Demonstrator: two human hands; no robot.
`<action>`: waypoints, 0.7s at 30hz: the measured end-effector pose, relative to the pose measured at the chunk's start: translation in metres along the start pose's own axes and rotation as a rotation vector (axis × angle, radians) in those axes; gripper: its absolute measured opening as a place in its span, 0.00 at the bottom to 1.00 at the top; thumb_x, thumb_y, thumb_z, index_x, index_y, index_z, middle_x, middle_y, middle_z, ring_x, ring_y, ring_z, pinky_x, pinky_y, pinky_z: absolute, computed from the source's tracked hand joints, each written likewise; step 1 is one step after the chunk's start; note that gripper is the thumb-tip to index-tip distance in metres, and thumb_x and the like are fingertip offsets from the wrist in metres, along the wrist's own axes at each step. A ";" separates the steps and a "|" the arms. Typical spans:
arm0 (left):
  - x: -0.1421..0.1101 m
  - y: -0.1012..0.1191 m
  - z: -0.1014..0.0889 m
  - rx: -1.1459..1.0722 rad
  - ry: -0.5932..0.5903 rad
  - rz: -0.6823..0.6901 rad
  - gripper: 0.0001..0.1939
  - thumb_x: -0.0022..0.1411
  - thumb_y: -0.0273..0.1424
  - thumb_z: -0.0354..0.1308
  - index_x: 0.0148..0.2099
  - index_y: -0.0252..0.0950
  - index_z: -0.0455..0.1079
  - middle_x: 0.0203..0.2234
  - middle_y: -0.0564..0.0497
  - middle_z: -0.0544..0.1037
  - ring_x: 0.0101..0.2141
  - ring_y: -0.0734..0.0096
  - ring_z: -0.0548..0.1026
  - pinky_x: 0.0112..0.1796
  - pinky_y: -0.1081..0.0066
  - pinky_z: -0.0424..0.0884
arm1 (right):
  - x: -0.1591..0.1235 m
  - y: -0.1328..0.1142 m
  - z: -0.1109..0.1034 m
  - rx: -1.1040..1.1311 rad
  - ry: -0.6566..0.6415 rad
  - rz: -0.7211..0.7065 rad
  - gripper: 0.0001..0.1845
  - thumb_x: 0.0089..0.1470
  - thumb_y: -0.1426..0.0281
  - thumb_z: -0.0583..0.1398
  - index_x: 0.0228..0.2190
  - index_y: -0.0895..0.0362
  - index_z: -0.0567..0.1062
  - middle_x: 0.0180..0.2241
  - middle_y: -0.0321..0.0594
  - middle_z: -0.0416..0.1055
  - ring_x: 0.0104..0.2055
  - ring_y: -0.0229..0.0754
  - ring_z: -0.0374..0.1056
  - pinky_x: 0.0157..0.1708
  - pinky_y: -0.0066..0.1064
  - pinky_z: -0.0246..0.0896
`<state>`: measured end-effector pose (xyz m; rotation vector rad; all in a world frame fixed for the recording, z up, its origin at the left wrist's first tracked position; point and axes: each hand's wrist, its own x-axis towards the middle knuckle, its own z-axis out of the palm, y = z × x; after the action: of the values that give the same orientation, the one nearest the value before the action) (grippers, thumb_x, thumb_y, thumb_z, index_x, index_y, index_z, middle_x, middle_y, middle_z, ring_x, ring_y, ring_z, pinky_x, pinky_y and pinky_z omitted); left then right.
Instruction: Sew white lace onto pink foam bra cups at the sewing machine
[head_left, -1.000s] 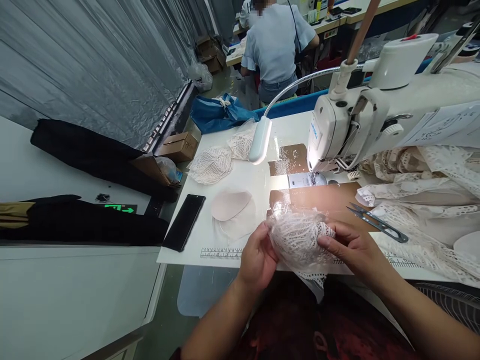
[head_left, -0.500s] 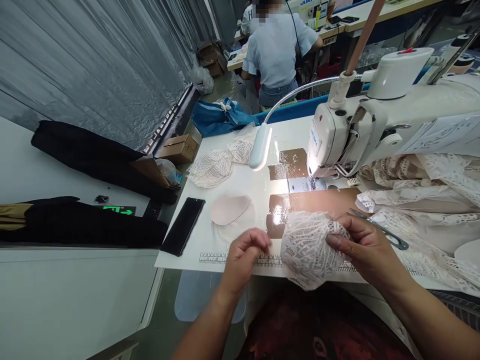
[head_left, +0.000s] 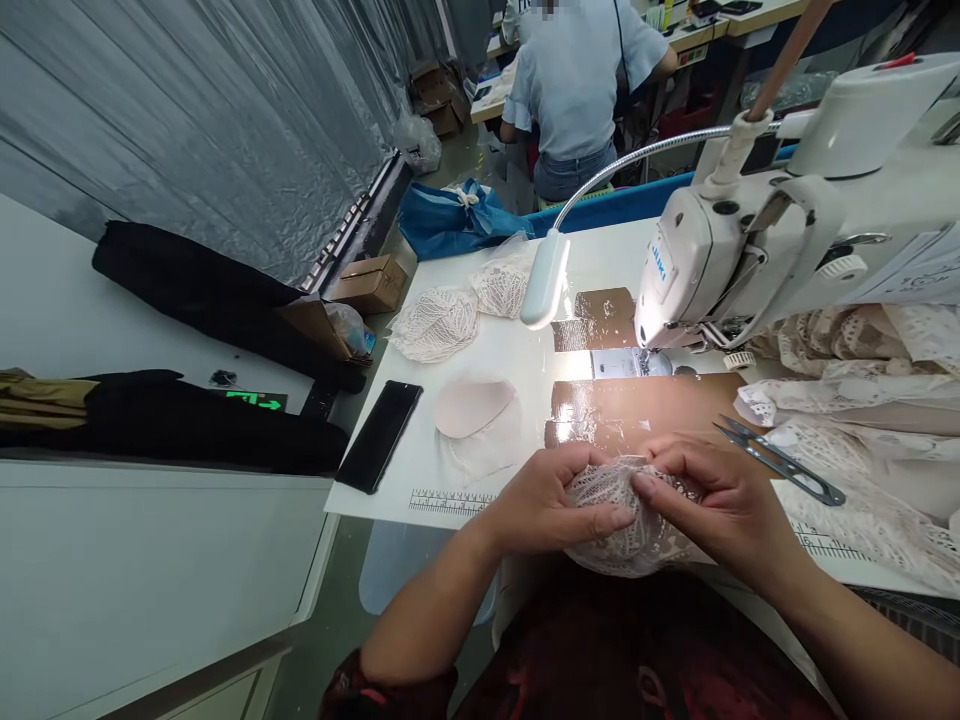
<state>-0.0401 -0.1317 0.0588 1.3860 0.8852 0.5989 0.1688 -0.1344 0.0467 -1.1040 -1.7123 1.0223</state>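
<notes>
A white lace cup (head_left: pixel 626 535) is held between both hands at the table's front edge. My left hand (head_left: pixel 551 500) grips its left side, thumb lying across the front. My right hand (head_left: pixel 705 495) pinches its upper right edge between thumb and fingers. Right of that hand lies a pair of thread snips (head_left: pixel 784 462), its blades pointing up and left. Left of the hands, a beige pad (head_left: pixel 474 407) rests on a sheer round piece (head_left: pixel 480 455). Two more lace cups (head_left: pixel 435 325) sit farther back on the table.
A white sewing machine (head_left: pixel 697 260) stands at the right, with a lamp (head_left: pixel 546 280) on a bendable neck. Lace fabric (head_left: pixel 862 430) is heaped at the right. A black phone (head_left: pixel 380 437) lies at the left edge. Beyond the table, a person (head_left: pixel 574 90) sits with their back turned.
My left hand has moved right and taken hold of the lace cup, which was only in my right hand before. The view has shifted slightly.
</notes>
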 end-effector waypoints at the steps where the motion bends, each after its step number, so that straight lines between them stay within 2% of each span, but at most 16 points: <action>1: 0.001 0.002 0.000 -0.013 -0.002 -0.004 0.16 0.56 0.38 0.66 0.42 0.33 0.70 0.31 0.52 0.71 0.31 0.74 0.68 0.34 0.75 0.66 | 0.001 -0.001 -0.001 0.002 0.006 0.005 0.11 0.55 0.66 0.62 0.22 0.53 0.73 0.28 0.38 0.75 0.31 0.42 0.70 0.32 0.32 0.64; 4: 0.005 0.009 -0.001 -0.003 0.010 -0.010 0.16 0.56 0.37 0.66 0.43 0.33 0.72 0.30 0.53 0.72 0.31 0.75 0.68 0.33 0.76 0.65 | 0.003 -0.003 -0.001 0.015 0.002 0.014 0.12 0.55 0.66 0.62 0.21 0.53 0.71 0.26 0.37 0.75 0.30 0.41 0.70 0.31 0.32 0.63; 9: 0.016 0.014 0.001 0.057 0.065 -0.002 0.12 0.59 0.37 0.62 0.37 0.31 0.74 0.27 0.53 0.72 0.29 0.76 0.67 0.31 0.77 0.63 | 0.004 -0.003 -0.003 0.053 -0.051 0.041 0.13 0.55 0.66 0.62 0.20 0.54 0.71 0.25 0.36 0.74 0.28 0.40 0.69 0.29 0.31 0.62; 14: 0.024 0.010 0.003 0.060 0.090 0.037 0.13 0.61 0.37 0.60 0.35 0.30 0.74 0.24 0.53 0.69 0.26 0.77 0.64 0.28 0.77 0.60 | 0.005 0.005 -0.009 0.013 -0.061 0.170 0.15 0.53 0.59 0.63 0.21 0.55 0.72 0.23 0.36 0.73 0.25 0.38 0.66 0.24 0.30 0.58; 18: 0.026 0.009 0.003 0.095 0.070 0.069 0.14 0.62 0.37 0.58 0.36 0.29 0.75 0.25 0.52 0.70 0.27 0.76 0.65 0.29 0.77 0.62 | 0.011 0.011 -0.014 0.110 -0.136 0.281 0.15 0.51 0.56 0.64 0.30 0.55 0.76 0.28 0.37 0.74 0.29 0.39 0.67 0.26 0.28 0.59; 21: 0.026 0.010 0.002 0.122 0.048 0.098 0.13 0.63 0.35 0.57 0.39 0.30 0.76 0.29 0.50 0.73 0.31 0.74 0.69 0.33 0.76 0.64 | 0.015 0.011 -0.017 0.082 -0.179 0.304 0.15 0.53 0.56 0.62 0.27 0.56 0.76 0.25 0.36 0.72 0.27 0.37 0.64 0.26 0.28 0.57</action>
<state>-0.0224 -0.1109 0.0636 1.5374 0.9082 0.6642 0.1834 -0.1145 0.0452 -1.2766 -1.6544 1.4050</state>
